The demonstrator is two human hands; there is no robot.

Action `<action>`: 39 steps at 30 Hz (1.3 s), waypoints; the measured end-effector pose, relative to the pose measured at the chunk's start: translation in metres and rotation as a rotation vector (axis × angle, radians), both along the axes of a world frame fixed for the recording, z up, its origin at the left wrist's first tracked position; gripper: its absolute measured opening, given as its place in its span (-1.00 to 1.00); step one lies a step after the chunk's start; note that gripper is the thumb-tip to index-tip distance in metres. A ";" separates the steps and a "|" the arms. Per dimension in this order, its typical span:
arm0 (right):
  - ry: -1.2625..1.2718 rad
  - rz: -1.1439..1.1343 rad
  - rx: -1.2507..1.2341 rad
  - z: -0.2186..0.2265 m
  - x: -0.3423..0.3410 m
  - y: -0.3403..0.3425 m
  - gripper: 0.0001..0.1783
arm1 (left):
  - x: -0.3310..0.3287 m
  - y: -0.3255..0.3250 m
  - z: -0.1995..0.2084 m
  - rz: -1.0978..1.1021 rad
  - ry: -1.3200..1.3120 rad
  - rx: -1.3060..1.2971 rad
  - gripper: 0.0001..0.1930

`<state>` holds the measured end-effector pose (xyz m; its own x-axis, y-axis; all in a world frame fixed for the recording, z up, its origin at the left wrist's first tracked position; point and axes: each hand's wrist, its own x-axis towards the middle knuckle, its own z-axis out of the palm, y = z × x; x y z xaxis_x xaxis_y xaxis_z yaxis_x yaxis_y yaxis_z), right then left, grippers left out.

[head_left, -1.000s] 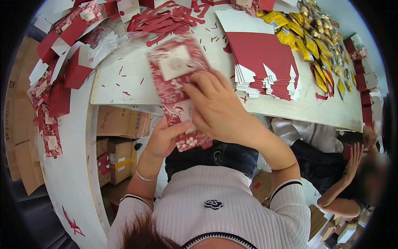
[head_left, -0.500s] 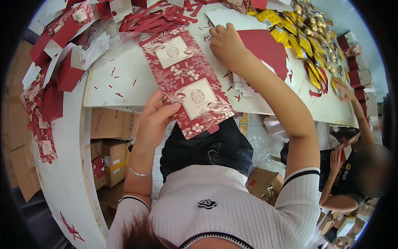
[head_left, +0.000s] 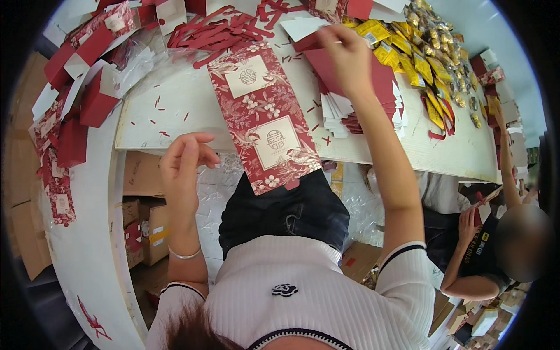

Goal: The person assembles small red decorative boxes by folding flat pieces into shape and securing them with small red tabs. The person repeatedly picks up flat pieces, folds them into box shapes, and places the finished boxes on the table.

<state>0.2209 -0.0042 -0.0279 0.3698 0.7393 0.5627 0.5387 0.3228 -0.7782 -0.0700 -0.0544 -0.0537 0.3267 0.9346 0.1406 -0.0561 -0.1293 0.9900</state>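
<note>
A flat, folded-out red box sleeve [head_left: 265,114] with cream floral print and two pale square labels lies over the table's front edge, its near end jutting out above my lap. Just left of it my left hand [head_left: 185,166] hangs free, fingers apart and touching nothing. My right hand [head_left: 350,58] is over a stack of red-and-white cards [head_left: 364,99] on the right; its fingers are bent and smeared by motion, so whether they grip a card does not show. A white card [head_left: 300,27] lies at the stack's far left corner.
Red ribbon strips [head_left: 219,29] are heaped at the back. Yellow packets [head_left: 402,46] and gold-wrapped pieces [head_left: 434,29] lie back right. Red boxes [head_left: 84,99] crowd the left. Cardboard cartons [head_left: 154,227] stand beneath the table. At right sits another person [head_left: 472,245].
My left hand has let go of the printed sleeve and drawn away to the left. My right hand has moved rightward over the card stack.
</note>
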 end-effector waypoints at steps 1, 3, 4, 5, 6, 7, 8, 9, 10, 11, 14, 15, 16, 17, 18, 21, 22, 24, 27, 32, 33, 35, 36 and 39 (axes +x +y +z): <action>0.388 0.164 0.073 0.009 0.002 -0.007 -0.83 | 0.000 -0.002 0.005 0.002 -0.007 0.051 -0.60; 0.758 0.426 0.125 0.030 0.000 -0.037 -0.86 | 0.013 -0.004 0.020 -0.020 -0.088 0.048 -0.64; 0.800 0.456 0.113 0.032 -0.006 -0.049 -0.87 | 0.022 -0.007 0.029 -0.030 -0.125 0.046 -0.66; 0.843 0.485 0.100 0.032 -0.013 -0.059 -0.87 | 0.032 -0.010 0.038 -0.062 -0.159 0.051 -0.67; 0.882 0.510 0.090 0.033 -0.022 -0.068 -0.87 | 0.044 -0.011 0.048 -0.100 -0.195 0.056 -0.67; 0.913 0.533 0.149 0.033 -0.035 -0.073 -0.86 | 0.054 -0.014 0.053 -0.130 -0.230 0.059 -0.67; 0.935 0.549 0.146 0.031 -0.045 -0.079 -0.87 | 0.063 -0.017 0.054 -0.157 -0.266 0.084 -0.69; 0.956 0.561 0.144 0.029 -0.053 -0.085 -0.87 | 0.071 -0.019 0.055 -0.187 -0.305 0.108 -0.70; 0.961 0.547 0.161 0.026 -0.063 -0.090 -0.87 | 0.075 -0.020 0.055 -0.217 -0.339 0.131 -0.70; 0.966 0.534 0.177 0.023 -0.070 -0.095 -0.87 | 0.076 -0.017 0.053 -0.265 -0.336 0.169 -0.73; 1.060 0.458 0.201 0.019 -0.078 -0.101 -0.89 | 0.076 -0.012 0.044 -0.373 -0.305 0.215 -0.83; 1.072 0.389 0.232 0.018 -0.080 -0.102 -0.90 | 0.076 -0.013 0.043 -0.387 -0.284 0.180 -0.86; 1.176 0.472 0.279 0.016 -0.079 -0.102 -0.92 | 0.073 -0.019 0.044 -0.442 -0.256 0.023 -0.87; 1.155 0.527 0.335 0.013 -0.078 -0.103 -0.92 | 0.072 -0.022 0.046 -0.494 -0.226 -0.136 -0.87; 1.133 0.584 0.387 0.010 -0.077 -0.106 -0.91 | 0.072 -0.024 0.053 -0.489 -0.090 -0.200 -0.85; 0.985 0.868 0.443 -0.002 -0.069 -0.107 -0.82 | 0.068 -0.015 0.055 -0.470 0.035 -0.289 -0.81; 0.902 0.941 0.462 -0.004 -0.068 -0.104 -0.81 | 0.068 -0.014 0.056 -0.457 0.059 -0.296 -0.80; 0.844 1.012 0.427 -0.001 -0.066 -0.109 -0.80 | 0.067 -0.016 0.050 -0.371 -0.043 -0.266 -0.81; 0.626 0.786 0.348 0.000 -0.059 -0.114 -0.82 | 0.064 -0.017 0.046 -0.247 -0.144 -0.236 -0.85; 0.788 0.945 0.358 -0.001 -0.060 -0.116 -0.70 | 0.056 -0.012 0.049 -0.383 0.040 -0.296 -0.83; 0.852 0.999 0.326 0.000 -0.059 -0.116 -0.64 | 0.056 -0.012 0.048 -0.370 0.032 -0.282 -0.83; 0.821 0.881 0.072 0.005 -0.054 -0.124 -0.64 | 0.056 -0.013 0.047 -0.347 0.017 -0.252 -0.81; 0.703 0.662 -0.124 0.016 -0.059 -0.129 -0.65 | 0.057 -0.013 0.046 -0.349 -0.018 -0.216 -0.82; 0.313 0.548 -0.117 0.004 -0.069 -0.121 -0.70 | 0.061 -0.018 0.042 -0.349 -0.043 -0.065 -0.82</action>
